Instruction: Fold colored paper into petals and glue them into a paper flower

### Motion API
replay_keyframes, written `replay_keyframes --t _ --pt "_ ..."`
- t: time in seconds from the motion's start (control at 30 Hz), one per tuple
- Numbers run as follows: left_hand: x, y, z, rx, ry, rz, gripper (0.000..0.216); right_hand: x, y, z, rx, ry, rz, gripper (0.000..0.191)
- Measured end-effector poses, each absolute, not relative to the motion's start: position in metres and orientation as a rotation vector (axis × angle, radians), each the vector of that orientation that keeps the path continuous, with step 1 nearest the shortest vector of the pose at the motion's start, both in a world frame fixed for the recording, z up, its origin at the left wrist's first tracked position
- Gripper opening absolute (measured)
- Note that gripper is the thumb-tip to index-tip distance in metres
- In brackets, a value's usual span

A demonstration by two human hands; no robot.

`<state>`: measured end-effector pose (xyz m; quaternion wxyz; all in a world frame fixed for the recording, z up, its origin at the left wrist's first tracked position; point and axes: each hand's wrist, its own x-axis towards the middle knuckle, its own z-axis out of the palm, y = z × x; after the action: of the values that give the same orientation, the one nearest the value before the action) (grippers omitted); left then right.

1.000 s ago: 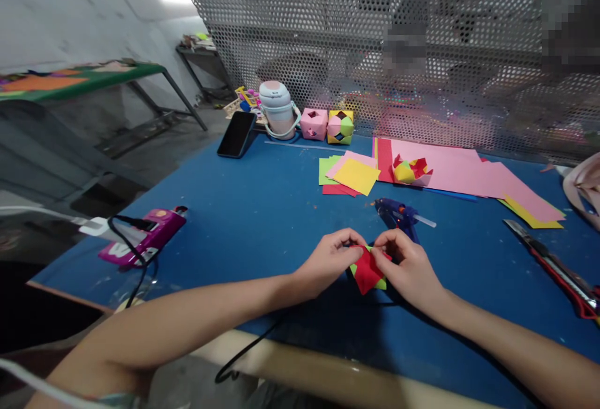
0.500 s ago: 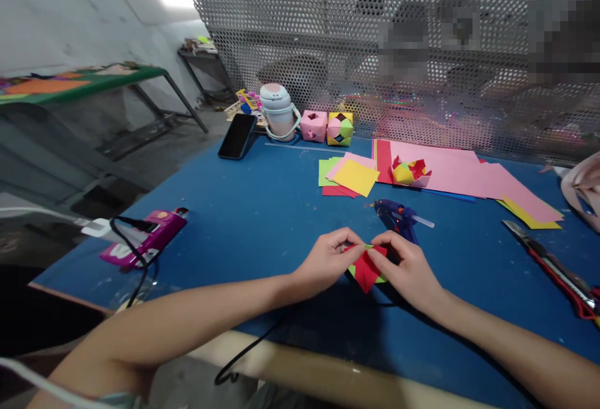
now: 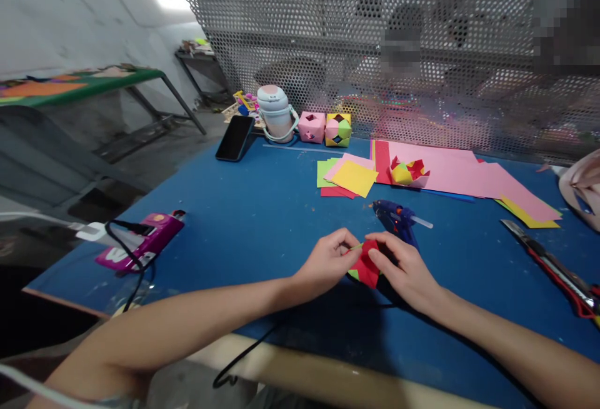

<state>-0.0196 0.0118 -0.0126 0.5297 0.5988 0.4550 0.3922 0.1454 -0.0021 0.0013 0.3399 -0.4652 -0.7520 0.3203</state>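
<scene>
Both my hands meet over a folded paper piece, red with green edges, just above the blue table. My left hand pinches its left upper edge. My right hand pinches the right side, fingers curled round it. A blue glue gun lies directly behind my right hand.
Small coloured paper squares, a half-made paper shape and large pink sheets lie behind. Two paper cubes, a white jug and a phone stand at the back. A pink device with cables sits left, a utility knife right.
My hands have pressed the paper piece closer together; it looks narrower and more folded than a second ago. The view shifted slightly.
</scene>
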Motion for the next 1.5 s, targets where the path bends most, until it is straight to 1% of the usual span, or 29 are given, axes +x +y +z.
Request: replay_keyframes --t 0.07,0.17,0.27,0.4,0.5,0.57,0.63,0.77,0.9,1.03,1.2,1.43,1.5 --pt "-0.0194 0.013 -0.011 1.344 1.11 0.996 0.013 0.1445 -0.0023 0.0018 -1.268 -1.922 0.852 0.021" --pt "-0.019 0.0135 -0.0093 1.259 1.115 1.037 0.01 0.1439 -0.0022 0.0012 -1.326 -1.926 0.826 0.013" --pt "-0.0183 0.0127 -0.0101 1.212 1.075 1.026 0.011 0.1445 -0.0015 -0.0001 -1.335 -1.936 0.757 0.014" --pt "-0.0173 0.0109 -0.0125 1.134 0.987 0.944 0.014 0.1458 -0.0002 -0.0015 -1.291 -1.976 0.65 0.014" --pt "-0.0168 0.0097 -0.012 1.091 0.908 0.856 0.021 0.1462 0.0002 -0.0033 -1.226 -2.031 0.578 0.013" --pt "-0.0164 0.0095 -0.0104 1.107 0.888 0.826 0.02 0.1462 0.0002 -0.0047 -1.169 -2.064 0.563 0.014" --pt "-0.016 0.0097 -0.0084 1.135 0.923 0.811 0.016 0.146 0.0003 -0.0057 -1.137 -2.07 0.571 0.014" --pt "-0.016 0.0108 -0.0072 1.165 1.026 0.883 0.018 0.1454 0.001 -0.0052 -1.224 -1.997 0.632 0.011" --pt "-0.0168 0.0112 -0.0092 1.203 1.025 0.896 0.016 0.1448 0.001 -0.0028 -1.232 -1.972 0.698 0.015" --pt "-0.017 0.0111 -0.0083 1.253 1.028 0.848 0.013 0.1445 -0.0008 -0.0026 -1.189 -1.986 0.697 0.02" --pt "-0.0165 0.0101 -0.0044 1.328 1.078 0.836 0.011 0.145 -0.0027 -0.0049 -1.19 -1.994 0.691 0.018" --pt "-0.0154 0.0086 -0.0061 1.358 1.026 0.846 0.01 0.1465 -0.003 -0.0048 -1.204 -2.016 0.669 0.025" --pt "-0.0164 0.01 -0.0062 1.383 1.069 0.842 0.011 0.1472 -0.0043 -0.0024 -1.21 -2.053 0.694 0.022"
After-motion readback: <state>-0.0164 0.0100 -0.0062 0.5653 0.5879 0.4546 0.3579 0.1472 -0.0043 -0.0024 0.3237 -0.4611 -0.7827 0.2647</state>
